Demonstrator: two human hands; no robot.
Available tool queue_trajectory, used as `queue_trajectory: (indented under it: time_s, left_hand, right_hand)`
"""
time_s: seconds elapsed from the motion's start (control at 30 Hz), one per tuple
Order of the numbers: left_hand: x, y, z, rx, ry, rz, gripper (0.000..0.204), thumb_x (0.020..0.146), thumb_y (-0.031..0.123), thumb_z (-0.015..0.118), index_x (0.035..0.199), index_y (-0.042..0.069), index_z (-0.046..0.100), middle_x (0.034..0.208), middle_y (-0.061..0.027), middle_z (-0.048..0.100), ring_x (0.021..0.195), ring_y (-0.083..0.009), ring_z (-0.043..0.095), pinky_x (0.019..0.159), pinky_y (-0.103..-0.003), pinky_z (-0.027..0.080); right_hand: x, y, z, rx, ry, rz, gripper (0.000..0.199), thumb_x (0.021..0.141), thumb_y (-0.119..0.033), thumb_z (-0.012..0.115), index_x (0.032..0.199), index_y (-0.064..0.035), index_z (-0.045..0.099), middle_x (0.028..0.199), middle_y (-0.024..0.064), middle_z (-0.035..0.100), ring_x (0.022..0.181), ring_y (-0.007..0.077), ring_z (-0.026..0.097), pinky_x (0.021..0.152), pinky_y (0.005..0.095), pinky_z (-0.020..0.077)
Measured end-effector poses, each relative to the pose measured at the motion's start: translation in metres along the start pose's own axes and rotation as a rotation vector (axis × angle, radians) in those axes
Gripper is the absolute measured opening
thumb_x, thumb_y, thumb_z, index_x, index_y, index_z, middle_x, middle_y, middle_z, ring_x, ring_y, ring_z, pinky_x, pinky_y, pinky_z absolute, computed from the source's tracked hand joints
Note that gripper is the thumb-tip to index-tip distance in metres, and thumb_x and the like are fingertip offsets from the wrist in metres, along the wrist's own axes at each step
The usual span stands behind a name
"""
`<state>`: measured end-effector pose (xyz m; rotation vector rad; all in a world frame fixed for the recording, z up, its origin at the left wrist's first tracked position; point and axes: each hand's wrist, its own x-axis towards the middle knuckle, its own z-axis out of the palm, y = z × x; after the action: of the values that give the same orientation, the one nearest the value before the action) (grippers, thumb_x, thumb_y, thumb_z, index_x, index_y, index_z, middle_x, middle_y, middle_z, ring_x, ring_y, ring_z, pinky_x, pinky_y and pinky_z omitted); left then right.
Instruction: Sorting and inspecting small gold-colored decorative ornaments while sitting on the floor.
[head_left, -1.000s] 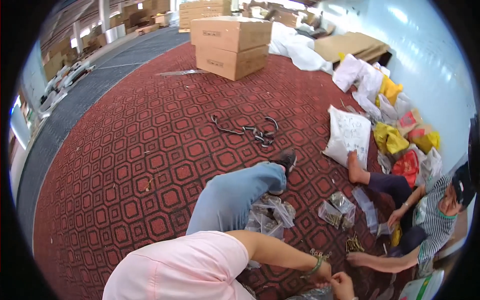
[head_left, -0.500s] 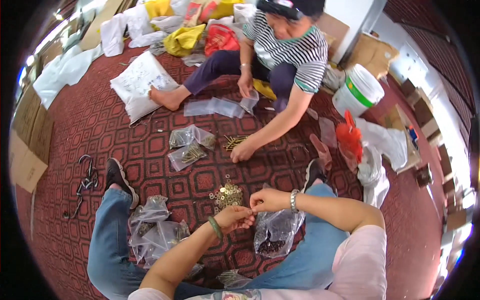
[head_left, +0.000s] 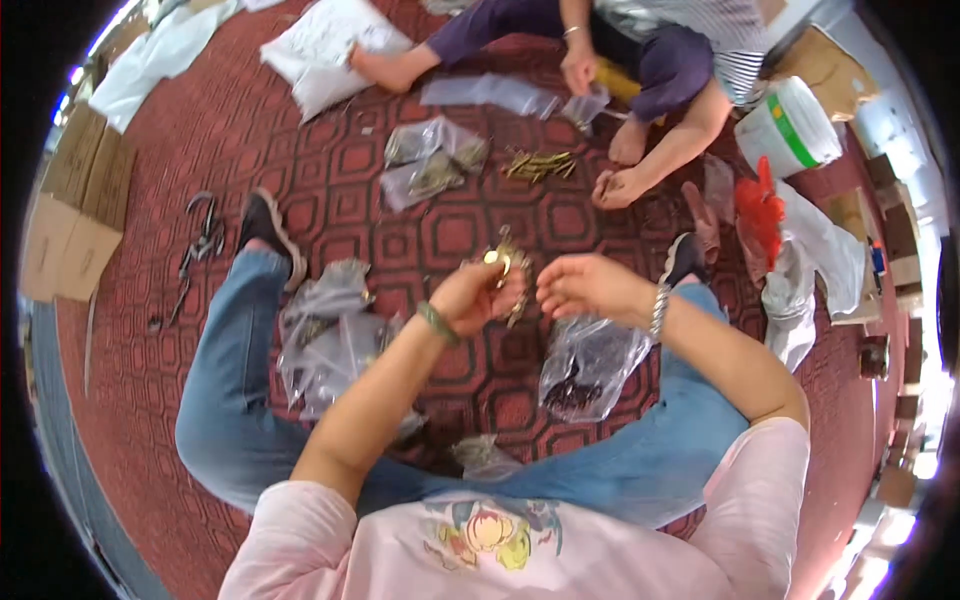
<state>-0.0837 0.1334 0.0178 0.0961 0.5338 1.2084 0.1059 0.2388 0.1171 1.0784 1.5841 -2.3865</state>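
My left hand [head_left: 470,298] is raised over the red patterned carpet [head_left: 300,150] and grips a bunch of small brass-coloured metal pieces [head_left: 503,262]. My right hand [head_left: 585,285] hovers just right of the bunch with its fingers curled toward it. Whether it pinches a piece is hidden. Below my right wrist lies a clear plastic bag of dark small parts [head_left: 588,365]. Several clear bags [head_left: 330,330] rest against my left leg.
A person sits opposite, with one hand [head_left: 615,187] on the carpet beside a loose pile of brass pieces [head_left: 540,163]. More filled clear bags [head_left: 430,165] lie between us. A white bucket [head_left: 790,125], red plastic [head_left: 760,210], cardboard boxes [head_left: 65,215] and metal hooks [head_left: 200,240] surround us.
The view has swung from the far carpet and boxes down onto my hands. My right hand has drawn slightly away from the bunch that my left hand holds.
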Motion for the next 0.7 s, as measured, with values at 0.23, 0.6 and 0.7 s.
queue_trajectory:
  time_s: [0.23,0.6,0.7]
  left_hand:
    - [-0.02,0.001,0.028,-0.081,0.107,-0.003,0.025,0.093,0.014,0.041,0.11,0.0,0.053,0.093,-0.0117,0.064,0.08,-0.021,0.065,0.071,-0.025,0.054]
    - [-0.015,-0.043,0.028,-0.227,0.037,-0.056,0.024,0.093,0.014,0.041,0.109,0.0,0.052,0.1,-0.0146,0.063,0.087,-0.0233,0.064,0.075,-0.029,0.054]
    - [-0.014,-0.044,0.02,-0.22,0.034,-0.033,0.024,0.093,0.015,0.041,0.108,0.0,0.053,0.099,-0.0144,0.063,0.087,-0.0235,0.064,0.076,-0.03,0.054]
  right_hand:
    - [-0.002,-0.014,0.016,-0.163,-0.014,-0.079,0.019,0.087,-0.003,0.048,0.105,-0.0008,0.054,0.094,0.0089,0.061,0.081,0.013,0.06,0.071,0.0218,0.051]
    - [-0.01,-0.012,0.022,-0.134,0.094,-0.051,0.021,0.086,-0.003,0.051,0.106,0.0007,0.054,0.099,0.0119,0.062,0.085,0.0132,0.061,0.075,0.0217,0.0514]
    - [-0.007,-0.01,0.021,-0.203,0.072,-0.052,0.02,0.086,-0.003,0.051,0.105,0.0007,0.055,0.098,0.0117,0.062,0.084,0.0131,0.061,0.074,0.0216,0.0515]
